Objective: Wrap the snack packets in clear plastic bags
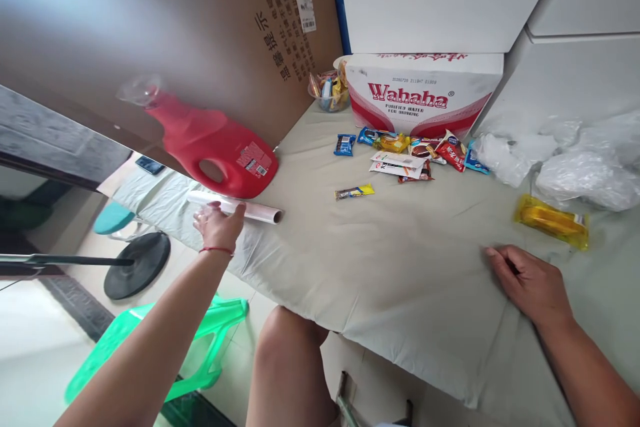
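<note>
My left hand point(219, 225) is at the near side of a roll of clear plastic wrap point(257, 211) on the cloth-covered table, its fingers and thumb apart. Whether the fingertips touch the roll I cannot tell. Just behind the roll a red detergent jug point(215, 140) stands tilted in view, with clear plastic over its top. My right hand point(533, 280) rests on the cloth with its fingers curled in and nothing visible in them. Nearest to it lies a yellow-wrapped snack point(553, 221). A small yellow-and-dark snack bar point(354, 192) lies between the two hands.
A Wahaha water carton point(425, 97) stands at the back, with several wrapped snacks point(395, 143) before it. A bowl of snacks point(332, 101) is left of it, crumpled plastic bags point(585, 167) to the right. A large cardboard sheet point(200, 27) borders the left; a green stool point(120, 340) stands below.
</note>
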### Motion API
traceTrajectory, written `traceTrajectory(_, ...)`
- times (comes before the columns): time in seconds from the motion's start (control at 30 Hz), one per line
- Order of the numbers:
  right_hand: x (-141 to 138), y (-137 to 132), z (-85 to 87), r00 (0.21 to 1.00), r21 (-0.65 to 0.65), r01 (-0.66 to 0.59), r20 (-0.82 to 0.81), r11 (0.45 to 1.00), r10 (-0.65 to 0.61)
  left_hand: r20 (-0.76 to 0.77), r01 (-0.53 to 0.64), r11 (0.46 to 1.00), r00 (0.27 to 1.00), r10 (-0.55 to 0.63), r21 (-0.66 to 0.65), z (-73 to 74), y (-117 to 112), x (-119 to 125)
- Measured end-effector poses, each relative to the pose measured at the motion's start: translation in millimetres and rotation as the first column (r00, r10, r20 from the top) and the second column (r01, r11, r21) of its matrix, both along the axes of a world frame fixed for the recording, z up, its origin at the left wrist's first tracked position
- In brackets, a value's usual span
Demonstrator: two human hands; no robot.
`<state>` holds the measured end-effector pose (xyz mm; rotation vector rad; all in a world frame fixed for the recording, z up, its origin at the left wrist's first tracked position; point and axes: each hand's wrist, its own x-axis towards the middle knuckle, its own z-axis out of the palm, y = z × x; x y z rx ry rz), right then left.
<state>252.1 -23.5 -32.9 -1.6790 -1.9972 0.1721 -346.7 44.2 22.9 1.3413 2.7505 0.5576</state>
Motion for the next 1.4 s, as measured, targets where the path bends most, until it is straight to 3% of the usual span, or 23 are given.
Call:
traceTrajectory(0.1,0.1,-1.6,-1.9,1.0,0.016,-0.013,0.027,1.0,0.013,-0.07,-0.029,0.994,0.997,0.036,0.105,3.9,8.1,16.9)
traceTrajectory(0.17,-0.4,-2.6,-2.5,0.999,0.014,-0.005,0.038,1.0,0.005,-0.139,0.085,0.981,0.988,-0.061,0.175,5.6,23.9,32.5)
traceTrajectory(0.23,-0.5,-3.3,-2.6,0.999,0.003,0.001,0.049,1.0,-0.001,-0.194,0.268,0.941,0.954,-0.229,0.206,7.1,51.1,51.9)
traceTrajectory(0.3,0.1,-3.8,-2.8,0.998,-0.008,-0.021,0.054,1.0,0.021,-0.156,0.389,0.91,0.917,-0.367,0.147,8.9,91.4,75.5)
traceTrajectory(0.4,1.3,-4.6,-3.8,0.998,-0.002,-0.039,0.04,0.999,0.039,-0.037,0.534,0.839,0.845,-0.533,0.103,12.0,171.2,115.6)
traceTrajectory(0.53,0.2,-5.0,-4.8,0.999,0.025,-0.037,0.007,0.999,0.036,0.015,0.652,0.743,0.75,-0.661,0.154,13.6,276.6,159.8)
traceTrajectory(0.6,-1.0,-4.7,-4.1,0.999,0.031,-0.051,-0.004,0.998,0.051,0.077,0.599,0.789,0.788,-0.611,0.135,9.7,312.4,170.7)
traceTrajectory(0.7,-2.6,-4.3,-1.6,0.998,0.019,-0.064,-0.028,0.998,0.064,0.111,0.512,0.849,0.844,-0.526,0.132,-3.3,336.6,173.0)
traceTrajectory(0.83,-2.9,-4.2,0.8,0.998,-0.01,-0.049,-0.048,0.999,0.048,0.043,0.424,0.887,0.898,-0.438,0.18,-17.1,323.8,163.6)
traceTrajectory(0.97,-2.7,-3.9,-1.7,0.997,0.0,-0.052,-0.051,0.999,0.052,-0.025,0.441,0.879,0.896,-0.444,0.181,-10.6,282.2,150.8)
traceTrajectory(1.1,-5.1,-2.4,-2.9,0.997,0.025,-0.06,-0.048,0.998,0.061,-0.168,0.534,0.828,0.844,-0.509,0.17,10.1,222.0,135.8)
traceTrajectory(1.27,-7.8,-0.9,-1.0,0.994,0.018,-0.044,-0.096,0.999,0.046,-0.302,0.603,0.755,0.792,-0.53,0.258,49.8,126.0,122.3)
traceTrajectory(1.33,-7.5,-0.6,-2.6,0.994,0.008,-0.035,-0.103,0.999,0.036,-0.269,0.59,0.725,0.807,-0.525,0.355,66.9,91.8,128.9)
traceTrajectory(1.4,-7.2,-0.3,-5.4,0.995,-0.002,-0.019,-0.103,1.0,0.019,-0.049,0.508,0.687,0.82,-0.57,0.519,80.2,71.0,148.0)
